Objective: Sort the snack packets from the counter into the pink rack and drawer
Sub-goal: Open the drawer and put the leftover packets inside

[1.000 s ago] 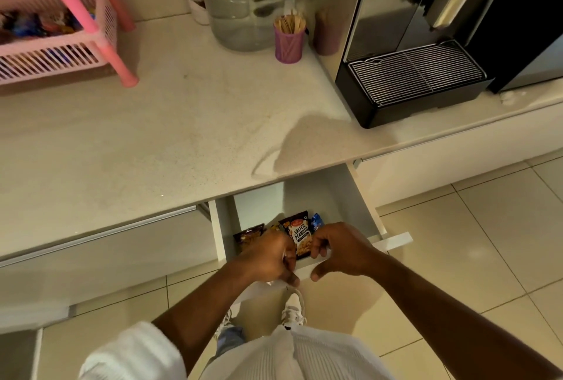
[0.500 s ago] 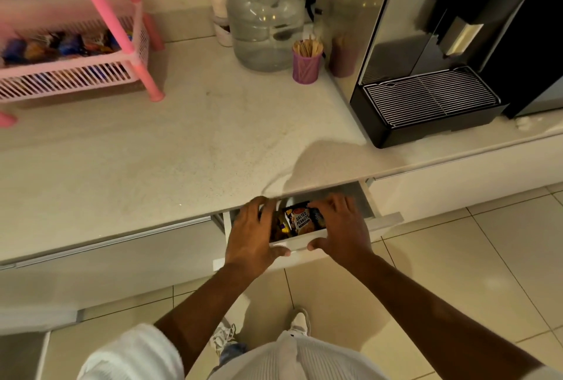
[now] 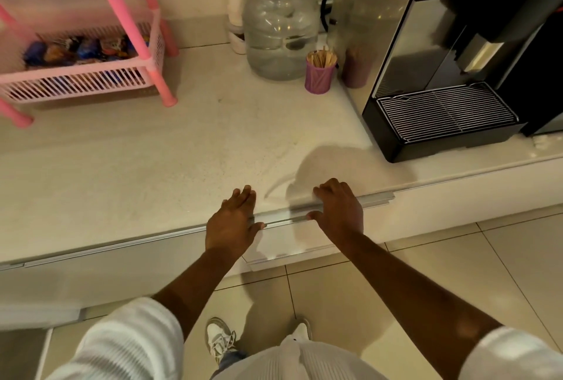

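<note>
Both hands (image 3: 286, 215) flat on shut drawer (image 3: 292, 242) front, no legible writing.

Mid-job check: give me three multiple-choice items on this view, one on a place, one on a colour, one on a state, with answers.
1. Where does the cup of wooden sticks stand?
A. in the pink rack
B. between the water jug and the coffee machine
C. on the floor

2. What colour is that cup?
A. purple
B. green
C. black

3. How is the drawer?
A. wide open
B. removed
C. nearly shut

Answers: 1 B, it stands on the counter between them. 2 A, its wall is purple. 3 C, left hand and right hand rest on its front at the counter edge; no contents show.
</note>
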### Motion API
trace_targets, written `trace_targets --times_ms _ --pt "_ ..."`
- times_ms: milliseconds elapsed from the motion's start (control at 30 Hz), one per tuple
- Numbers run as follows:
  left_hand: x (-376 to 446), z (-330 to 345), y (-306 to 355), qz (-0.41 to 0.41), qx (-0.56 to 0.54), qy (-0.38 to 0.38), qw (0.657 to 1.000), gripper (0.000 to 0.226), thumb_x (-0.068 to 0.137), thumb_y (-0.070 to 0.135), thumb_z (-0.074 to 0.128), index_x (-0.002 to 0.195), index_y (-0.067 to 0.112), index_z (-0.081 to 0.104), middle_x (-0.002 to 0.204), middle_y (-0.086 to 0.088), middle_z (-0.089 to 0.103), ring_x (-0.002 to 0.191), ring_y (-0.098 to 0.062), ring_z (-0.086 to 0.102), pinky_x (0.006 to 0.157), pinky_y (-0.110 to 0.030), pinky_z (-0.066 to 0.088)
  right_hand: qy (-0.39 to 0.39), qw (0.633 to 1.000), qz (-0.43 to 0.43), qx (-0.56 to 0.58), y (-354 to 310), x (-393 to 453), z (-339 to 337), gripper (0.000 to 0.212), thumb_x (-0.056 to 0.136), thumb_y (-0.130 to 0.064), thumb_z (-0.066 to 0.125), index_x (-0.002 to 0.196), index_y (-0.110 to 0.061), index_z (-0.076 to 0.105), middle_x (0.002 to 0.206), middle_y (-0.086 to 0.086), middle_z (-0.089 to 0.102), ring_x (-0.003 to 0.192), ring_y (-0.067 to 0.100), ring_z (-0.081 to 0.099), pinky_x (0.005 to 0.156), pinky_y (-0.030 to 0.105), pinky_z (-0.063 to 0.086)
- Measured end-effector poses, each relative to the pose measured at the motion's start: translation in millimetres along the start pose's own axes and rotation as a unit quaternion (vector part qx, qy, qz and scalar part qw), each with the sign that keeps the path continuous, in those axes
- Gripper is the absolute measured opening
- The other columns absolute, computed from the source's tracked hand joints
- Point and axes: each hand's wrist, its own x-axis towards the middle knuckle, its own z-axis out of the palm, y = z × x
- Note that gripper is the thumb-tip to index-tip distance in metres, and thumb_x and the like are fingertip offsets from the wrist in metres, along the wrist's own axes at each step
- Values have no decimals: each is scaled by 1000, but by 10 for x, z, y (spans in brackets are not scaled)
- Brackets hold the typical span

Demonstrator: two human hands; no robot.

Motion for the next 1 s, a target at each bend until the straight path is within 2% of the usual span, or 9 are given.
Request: trace_targets --times_ms 133,267,400,633,800,1000 --pt "30 -37 68 -11 26 6 1000 61 97 42 54 151 19 36 160 3 31 148 -19 28 113 -40 40 27 999 7 -17 -19 68 21 38 70 -40 86 101 -22 73 107 -5 60 99 14 56 67 30 57" --pt "43 -69 48 -5 48 0 999 56 97 34 56 148 18 41 157 2 38 144 -21 38 103 -42 50 43 998 -4 -50 -30 73 86 38 70 -43 85 96 -19 71 103 -3 61 93 16 56 62 30 55" --pt "64 -64 33 -7 61 3 998 56 87 24 71 139 15 53 148 -1 50 133 -24 52 86 -44 60 65 994 -32 -81 11 70 167 35 70 -38 83 93 -16 69 97 -1 61 86 17 56 59 27 51" --pt "114 -82 38 10 87 2 996 55 75 21 80 126 12 63 137 -3 61 118 -27 65 70 -42 63 79 989 -76 -96 116 122 238 31 72 -39 79 89 -16 66 92 -1 59 79 16 53 60 25 46" --pt "99 -134 53 6 87 0 996 58 69 22 84 123 13 65 130 -3 66 100 -28 73 56 -36 60 74 991 -63 -89 82 101 231 34 69 -38 82 90 -16 67 92 -1 60 80 15 54 60 25 47" --pt "132 -151 13 11 93 -27 995 55 86 23 61 139 15 46 134 -5 60 94 -26 72 62 -33 54 54 994 -20 -89 -38 61 170 29 72 -35 81 91 -18 68 95 -3 60 83 15 55 58 24 49"
